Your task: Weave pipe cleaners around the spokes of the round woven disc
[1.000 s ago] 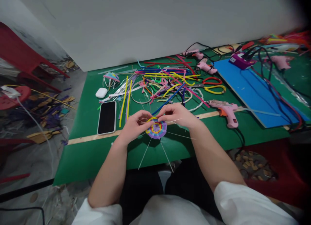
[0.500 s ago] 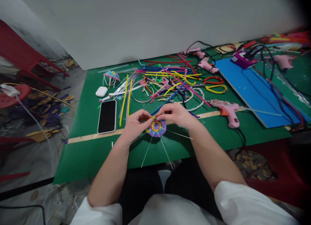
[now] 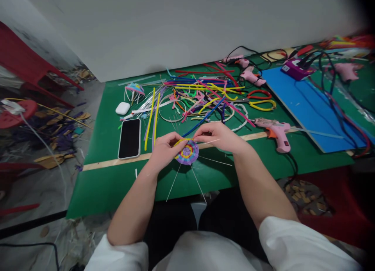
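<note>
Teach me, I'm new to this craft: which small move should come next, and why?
Perhaps the right hand should lead the yellow strand farther round: the left hand pinches the woven disc, and yellow edges only part of its rim.

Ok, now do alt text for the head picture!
A left hand holds a colourful woven disc with thin spokes, right hand at its rim, over a green table. Nearby lie a smartphone, pipe cleaners, scissors and pink glue guns.
</note>
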Demonstrator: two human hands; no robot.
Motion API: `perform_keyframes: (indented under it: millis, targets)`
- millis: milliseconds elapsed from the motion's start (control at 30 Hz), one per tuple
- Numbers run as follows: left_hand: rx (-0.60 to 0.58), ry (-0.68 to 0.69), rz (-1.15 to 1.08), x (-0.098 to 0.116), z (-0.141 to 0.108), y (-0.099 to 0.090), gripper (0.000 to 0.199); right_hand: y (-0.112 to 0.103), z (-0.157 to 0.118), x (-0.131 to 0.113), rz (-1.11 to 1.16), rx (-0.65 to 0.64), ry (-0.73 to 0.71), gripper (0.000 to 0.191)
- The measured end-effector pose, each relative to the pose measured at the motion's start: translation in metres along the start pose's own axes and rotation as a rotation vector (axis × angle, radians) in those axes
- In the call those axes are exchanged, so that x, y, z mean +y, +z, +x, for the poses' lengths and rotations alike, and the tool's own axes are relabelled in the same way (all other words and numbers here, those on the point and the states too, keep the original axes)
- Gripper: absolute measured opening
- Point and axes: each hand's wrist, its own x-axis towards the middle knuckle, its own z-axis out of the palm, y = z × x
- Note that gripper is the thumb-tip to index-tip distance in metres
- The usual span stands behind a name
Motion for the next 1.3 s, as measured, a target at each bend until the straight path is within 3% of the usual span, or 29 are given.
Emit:
perform_keyframes:
  millis: [200,467,800,867,1033,1100,1300]
  targets:
    - [-0.037,0.010,0.024,0.002,-0.001,0.000,0.020,-0.006,-0.003,0.000,-0.097,-0.049,-0.066,0.016]
    - [-0.031,0.018,0.028,0.003,-0.001,0.001,0.021,-0.014,-0.006,-0.007,-0.137,-0.105,-0.005,0.019]
    - [-0.050,0.027,0.062,-0.003,-0.001,0.002,0.023,-0.046,0.023,-0.023,-0.256,-0.527,-0.068,0.014]
    - [-0.041,0.027,0.040,-0.003,-0.001,0.003,0.023,-0.042,0.021,-0.027,-0.384,-0.481,-0.083,0.009]
    - [-0.015,0.018,0.024,-0.005,0.001,0.004,0.023,-0.018,0.004,-0.044,-0.860,-0.191,-0.143,0.011]
    - [0.003,0.017,0.038,-0.007,0.002,0.004,0.023,-0.008,-0.003,-0.055,-0.991,-0.181,-0.127,0.012]
    - [0.018,0.017,0.107,-0.010,0.001,0.004,0.017,0.009,-0.010,-0.080,-1.162,-0.320,-0.187,0.016]
